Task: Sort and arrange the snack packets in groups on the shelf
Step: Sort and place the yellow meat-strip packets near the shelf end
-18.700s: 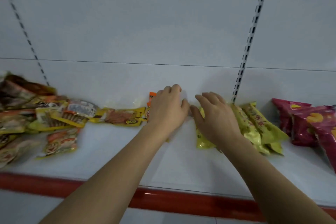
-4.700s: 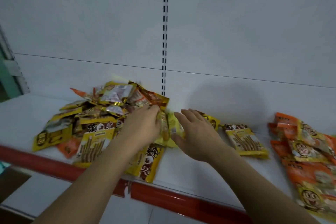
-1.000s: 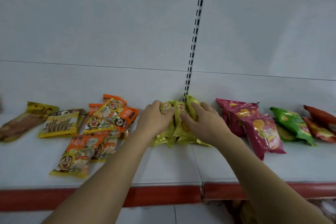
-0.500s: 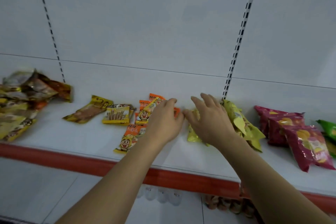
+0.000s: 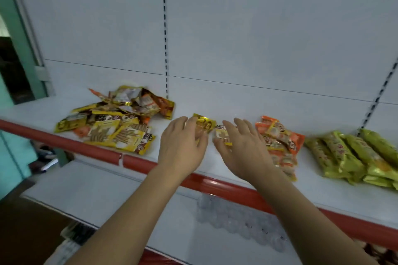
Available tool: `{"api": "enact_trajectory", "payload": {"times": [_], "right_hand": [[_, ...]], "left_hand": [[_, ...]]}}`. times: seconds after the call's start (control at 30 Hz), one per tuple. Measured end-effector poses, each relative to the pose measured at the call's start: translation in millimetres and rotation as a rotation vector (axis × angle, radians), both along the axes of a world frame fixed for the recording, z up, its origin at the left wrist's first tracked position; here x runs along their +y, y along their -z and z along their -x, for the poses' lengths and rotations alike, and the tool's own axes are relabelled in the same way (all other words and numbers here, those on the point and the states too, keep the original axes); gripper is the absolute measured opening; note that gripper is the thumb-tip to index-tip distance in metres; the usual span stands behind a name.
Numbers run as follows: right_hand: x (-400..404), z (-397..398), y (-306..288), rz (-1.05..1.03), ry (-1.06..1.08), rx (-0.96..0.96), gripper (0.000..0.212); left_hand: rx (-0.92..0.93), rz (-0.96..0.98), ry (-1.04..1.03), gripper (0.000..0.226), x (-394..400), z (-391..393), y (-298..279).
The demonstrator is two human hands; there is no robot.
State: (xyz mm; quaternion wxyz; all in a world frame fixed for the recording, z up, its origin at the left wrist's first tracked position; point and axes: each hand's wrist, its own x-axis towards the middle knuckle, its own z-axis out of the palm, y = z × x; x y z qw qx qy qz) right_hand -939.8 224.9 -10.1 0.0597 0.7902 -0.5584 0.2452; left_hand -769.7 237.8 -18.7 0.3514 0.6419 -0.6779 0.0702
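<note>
- White shelf [image 5: 226, 101] with red front edge, white slotted back panel behind.
- Left hand [image 5: 183, 148] over a small yellow-gold packet [image 5: 204, 123], fingers lightly curled on it; can't tell if it's a real grip.
- Right hand [image 5: 241, 150] just beside, fingers spread and relaxed over a second yellow packet [image 5: 221, 135]. Hands close, not touching.
- Mixed unsorted pile [image 5: 116, 120] at left.
- Orange packets [image 5: 277, 142] right of the hands, yellow-green packets [image 5: 355, 157] in a row further right.
</note>
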Motion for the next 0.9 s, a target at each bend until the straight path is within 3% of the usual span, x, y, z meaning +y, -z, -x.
{"api": "enact_trajectory", "payload": {"times": [0.3, 0.53, 0.63, 0.7, 0.8, 0.9], "right_hand": [[-36.6, -154.6, 16.7, -0.113, -0.229, 0.046, 0.065], [-98.8, -227.2, 27.3, -0.268, -0.357, 0.129, 0.077], [-119.4, -240.9, 26.1, -0.318, -0.352, 0.199, 0.069], [-129.2, -244.3, 23.9, -0.372, -0.360, 0.144, 0.057], [-139.0, -242.3, 22.7, -0.477, -0.350, 0.032, 0.043], [-146.6, -234.2, 15.2, -0.405, -0.282, -0.126, 0.035]], "left_hand": [[0.026, -0.116, -0.194, 0.057, 0.8, -150.6, 20.0], [-0.044, -0.366, -0.286, 0.068, -43.7, -218.8, 29.1], [-0.109, -0.492, -0.252, 0.056, -64.5, -230.2, 30.4], [-0.076, -0.512, -0.209, 0.047, -75.9, -236.1, 28.2], [0.028, -0.509, -0.144, 0.054, -89.9, -241.8, 24.1], [0.188, -0.345, -0.141, 0.059, -100.0, -247.3, 21.4]]}}
